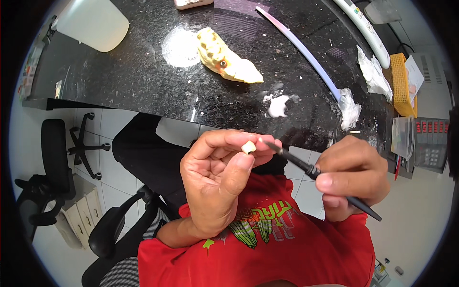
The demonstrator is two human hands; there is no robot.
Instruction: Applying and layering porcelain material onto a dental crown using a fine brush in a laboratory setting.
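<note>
My left hand pinches a small cream dental crown between thumb and fingertips, with a dark spot on its lower side. In my right hand, gripped like a pen, is a slim black brush. Its pale tip is beside the crown, close to the left fingertips; whether they touch I cannot tell. Both hands are in front of the counter's near edge. Beyond them a yellow dental cast lies on the black speckled countertop, with a small dark hole ringed in reddish colour.
White powder is spilled near the counter's edge. A long pale lilac strip runs towards crumpled tissue. At the right are a white tube-shaped fixture and a yellow basket. A translucent container stands far left. Office chairs are below.
</note>
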